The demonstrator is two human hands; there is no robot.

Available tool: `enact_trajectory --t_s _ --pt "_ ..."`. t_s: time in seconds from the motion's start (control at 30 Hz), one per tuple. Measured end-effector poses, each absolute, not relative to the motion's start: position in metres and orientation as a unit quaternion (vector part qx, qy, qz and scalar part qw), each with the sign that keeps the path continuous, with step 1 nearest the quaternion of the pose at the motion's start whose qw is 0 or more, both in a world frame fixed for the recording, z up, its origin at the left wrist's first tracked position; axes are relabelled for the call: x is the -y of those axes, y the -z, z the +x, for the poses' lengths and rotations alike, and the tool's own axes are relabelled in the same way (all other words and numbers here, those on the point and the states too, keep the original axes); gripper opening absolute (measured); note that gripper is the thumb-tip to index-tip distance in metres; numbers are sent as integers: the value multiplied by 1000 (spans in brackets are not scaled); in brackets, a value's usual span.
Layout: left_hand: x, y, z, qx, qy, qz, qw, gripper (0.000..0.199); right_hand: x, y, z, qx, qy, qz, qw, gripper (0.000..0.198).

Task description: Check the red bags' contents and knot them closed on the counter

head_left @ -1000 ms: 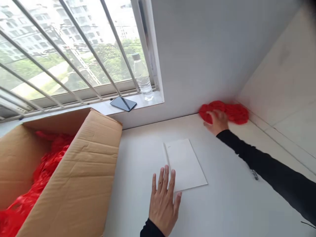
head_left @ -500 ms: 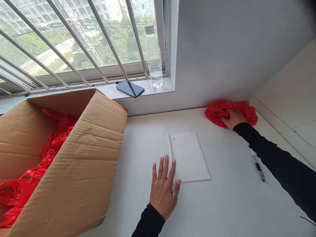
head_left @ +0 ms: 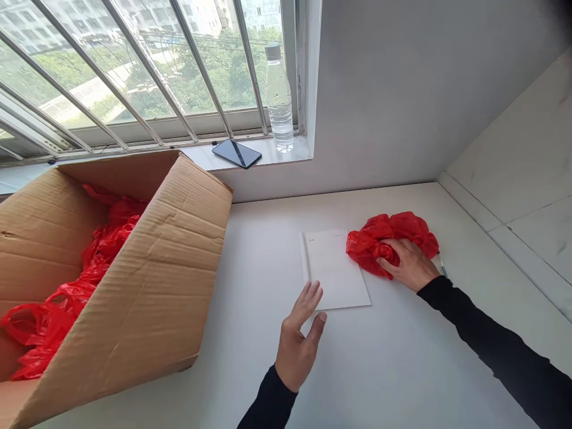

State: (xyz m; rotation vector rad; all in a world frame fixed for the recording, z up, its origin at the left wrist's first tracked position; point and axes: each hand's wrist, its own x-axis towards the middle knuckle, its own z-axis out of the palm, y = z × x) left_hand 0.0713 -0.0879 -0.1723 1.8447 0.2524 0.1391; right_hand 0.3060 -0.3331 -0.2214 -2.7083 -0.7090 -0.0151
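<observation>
A crumpled red plastic bag [head_left: 370, 238] is gripped by my right hand [head_left: 411, 265], whose fingers press into its bunched middle. The bag covers the upper right corner of a white notebook [head_left: 337, 274] on the white table. My left hand [head_left: 298, 342] is turned on its side at the notebook's lower left edge, thumb apart from the fingers, with nothing in it. Just behind my right wrist, part of a pen [head_left: 442, 265] shows; the bag and the wrist hide the remainder.
On the left stands an open cardboard box [head_left: 179, 262] with crumpled red plastic bags [head_left: 89, 268] inside. A phone [head_left: 236, 154] and a water bottle [head_left: 280, 107] are on the windowsill [head_left: 297, 149]. Walls bound the table at the back and right.
My right hand has brought the red bag from the back wall nearer and leftward, onto the notebook's corner. My left hand has turned from palm-down to its side.
</observation>
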Motion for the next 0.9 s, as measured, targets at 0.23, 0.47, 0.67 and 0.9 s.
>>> enact_trajectory --t_s 0.23,0.47,0.67,0.9 --pt "102 164 59 -195 -71 738 643 45 339 219 264 255 56 -947 187 58" --pt "101 182 44 -269 -81 698 658 70 350 246 167 246 141 -922 263 48" --pt "92 190 48 -243 -80 698 669 52 391 288 99 180 143 -933 276 51" --pt "82 211 58 -220 -110 694 677 54 390 294 106 159 161 -931 285 50"
